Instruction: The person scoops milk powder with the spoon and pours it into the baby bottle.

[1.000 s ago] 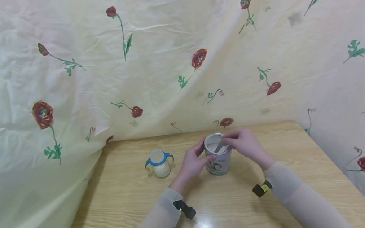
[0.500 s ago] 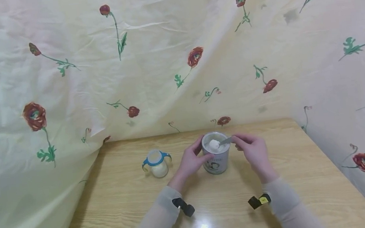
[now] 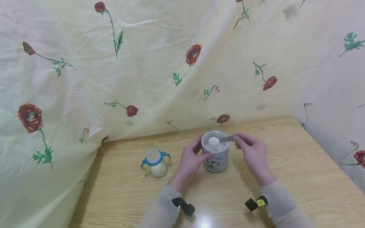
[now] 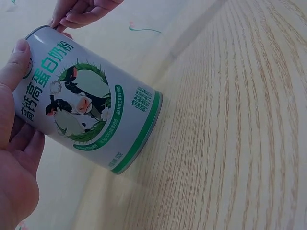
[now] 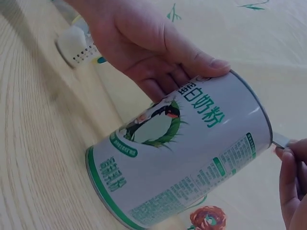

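A milk powder can (image 3: 215, 164), white with a green base band and a printed cow, stands upright and uncovered on the table. My left hand (image 3: 191, 159) holds it round its left side, the thumb across the front near the rim. In the head view, my right hand (image 3: 254, 153) pinches the end of a grey scoop (image 3: 226, 138) at the can's right rim. The scoop's bowl, heaped with white powder, is over the can's mouth. In the right wrist view, only part of the scoop's handle (image 5: 280, 140) shows past the rim.
Left of the can stands a baby bottle (image 3: 157, 164) with a blue two-handled collar, a clear cap and white contents. The wooden table (image 3: 129, 212) ends at the back against a flowered cloth (image 3: 153, 76). Each wrist carries a small black camera.
The right hand has brought the scoop up from inside the can, now with a heap of powder, and has shifted right to the rim. The left hand has stayed on the can.
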The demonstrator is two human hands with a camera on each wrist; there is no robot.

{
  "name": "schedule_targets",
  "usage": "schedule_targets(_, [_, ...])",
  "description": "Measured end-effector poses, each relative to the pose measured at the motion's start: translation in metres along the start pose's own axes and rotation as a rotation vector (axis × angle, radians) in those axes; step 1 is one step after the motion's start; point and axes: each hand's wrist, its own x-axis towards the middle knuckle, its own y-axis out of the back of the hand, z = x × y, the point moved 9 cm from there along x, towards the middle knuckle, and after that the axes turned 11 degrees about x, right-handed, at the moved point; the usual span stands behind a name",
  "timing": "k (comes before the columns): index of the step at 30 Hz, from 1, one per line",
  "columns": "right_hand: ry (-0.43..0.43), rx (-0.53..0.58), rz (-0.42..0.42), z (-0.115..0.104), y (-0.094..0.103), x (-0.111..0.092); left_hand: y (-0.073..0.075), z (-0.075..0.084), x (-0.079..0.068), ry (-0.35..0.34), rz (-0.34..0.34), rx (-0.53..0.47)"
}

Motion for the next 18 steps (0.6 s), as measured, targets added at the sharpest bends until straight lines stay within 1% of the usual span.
schedule_targets(5, [0.035, 0.021, 0.030, -0.0012, 0.0001, 0.0019, 0.0012, 0.0024, 0.0001, 0.009, 0.004, 0.000])
schedule_targets(18, [0.052, 0.019, 0.059, 0.0022, 0.0026, 0.0016, -0.0002, 0.0020, -0.0009, 0.014, 0.001, 0.001])
